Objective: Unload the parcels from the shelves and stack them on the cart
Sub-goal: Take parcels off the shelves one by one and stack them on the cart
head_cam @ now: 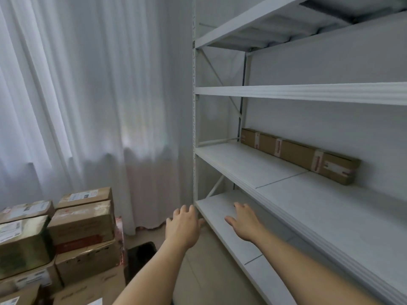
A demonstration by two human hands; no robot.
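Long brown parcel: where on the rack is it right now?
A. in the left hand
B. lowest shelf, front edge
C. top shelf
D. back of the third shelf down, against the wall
D: the long brown parcel lies along the back of that shelf, and both hands hold nothing.

Both bare forearms reach forward; the left hand (184, 225) and right hand (245, 223) are spread with relaxed fingers, holding nothing.
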